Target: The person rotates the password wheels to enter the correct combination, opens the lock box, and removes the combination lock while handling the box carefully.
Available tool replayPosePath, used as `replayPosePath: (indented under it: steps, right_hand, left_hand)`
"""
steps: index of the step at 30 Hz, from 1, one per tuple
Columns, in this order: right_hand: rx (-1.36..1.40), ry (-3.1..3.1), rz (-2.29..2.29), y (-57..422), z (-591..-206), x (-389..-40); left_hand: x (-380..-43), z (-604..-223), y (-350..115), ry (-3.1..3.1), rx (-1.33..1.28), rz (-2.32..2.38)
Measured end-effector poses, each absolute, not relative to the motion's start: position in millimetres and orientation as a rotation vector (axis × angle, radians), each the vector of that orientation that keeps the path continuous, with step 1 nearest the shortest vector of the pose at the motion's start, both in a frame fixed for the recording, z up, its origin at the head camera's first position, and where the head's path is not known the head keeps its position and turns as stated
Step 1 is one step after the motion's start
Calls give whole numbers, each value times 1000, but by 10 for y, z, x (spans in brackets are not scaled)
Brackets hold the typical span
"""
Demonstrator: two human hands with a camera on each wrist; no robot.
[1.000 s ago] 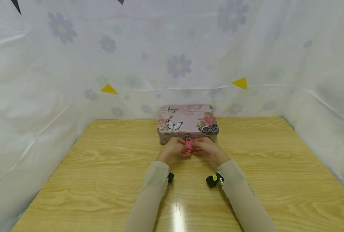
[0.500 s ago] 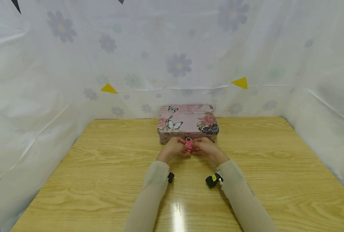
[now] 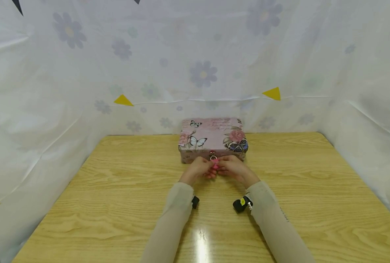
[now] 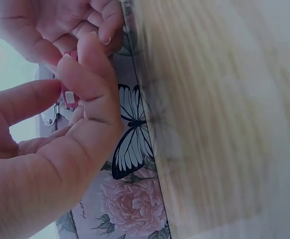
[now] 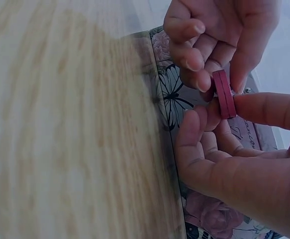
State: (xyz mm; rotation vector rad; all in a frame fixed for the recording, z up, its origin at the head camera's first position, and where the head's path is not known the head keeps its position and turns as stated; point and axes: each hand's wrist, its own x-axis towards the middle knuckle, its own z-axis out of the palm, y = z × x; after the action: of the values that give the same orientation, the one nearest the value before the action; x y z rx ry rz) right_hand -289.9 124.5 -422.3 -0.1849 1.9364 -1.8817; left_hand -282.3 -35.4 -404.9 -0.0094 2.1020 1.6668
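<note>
The left hand [image 3: 199,168] and right hand [image 3: 235,168], fingers curled, both pinch the pink padlock [image 3: 216,164], its shackle [image 3: 213,157] at the front clasp [image 3: 212,152] of the butterfly-and-rose box [image 3: 211,133] beyond. Working the lock seems the step in hand; the next move likely calls for steady, fine fingertip control.

Long cream sleeves [image 3: 170,221], black wrist cameras [image 3: 239,205]
</note>
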Motion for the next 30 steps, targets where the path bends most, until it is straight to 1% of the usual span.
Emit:
replayPosePath:
  steps: [11, 30]
  right_hand:
    - [-151, 1934, -1875, 1234, -4215, -2890]
    - [-178, 1922, -1869, 1235, -4229, -2906]
  left_hand:
    - [-2827, -4047, -344, 2061, -30, 1695]
    - [-2851, -4062, -340, 2054, -47, 1714]
